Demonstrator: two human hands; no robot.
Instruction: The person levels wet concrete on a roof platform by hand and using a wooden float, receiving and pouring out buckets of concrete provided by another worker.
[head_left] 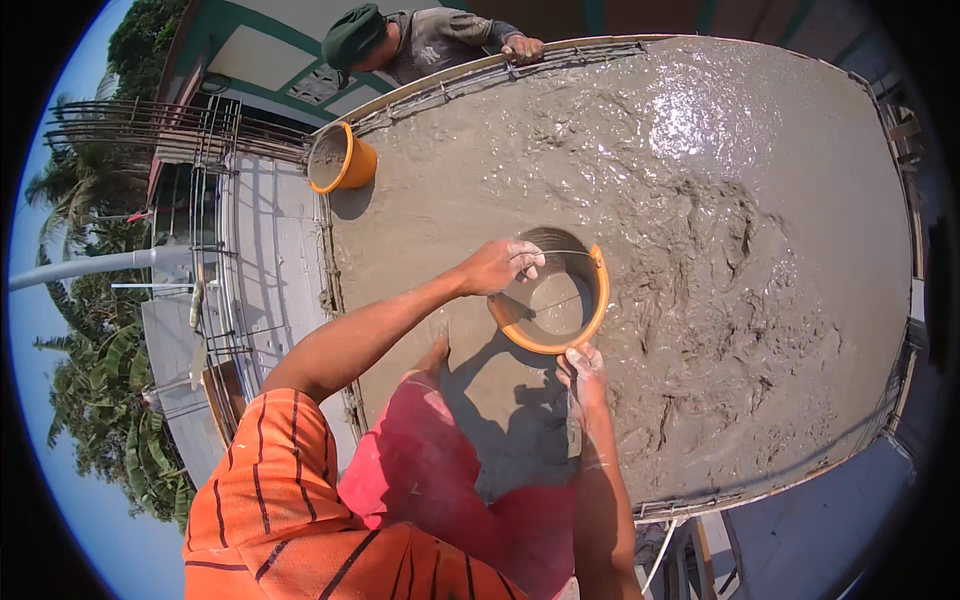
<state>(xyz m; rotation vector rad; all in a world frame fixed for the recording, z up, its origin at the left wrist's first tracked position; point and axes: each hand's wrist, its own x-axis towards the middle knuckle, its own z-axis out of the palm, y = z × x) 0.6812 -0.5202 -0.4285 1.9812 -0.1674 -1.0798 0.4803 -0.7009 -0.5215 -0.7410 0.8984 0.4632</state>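
Observation:
An orange bucket (568, 342) hangs or rests over wet grey concrete (450, 160), its mouth toward me; I cannot tell whether its base touches. The inside walls are coated grey, with a little grey mix at the bottom. My left hand (508, 267) is closed around the bucket's thin wire handle (565, 252) at the left. At the near rim, my right hand (584, 374) grips the bucket's edge, thumb on top. A narrow grey flat piece (574, 432) shows beside my right wrist; its kind is unclear. Both hands are smeared with cement.
A second orange bucket (358, 165) stands at the slab's far left corner. Another person (440, 45) leans over the far formwork edge, a hand (522, 48) on it. Steel rebar (130, 125) sticks out at the left. Rough concrete heaps (700, 270) lie to the right.

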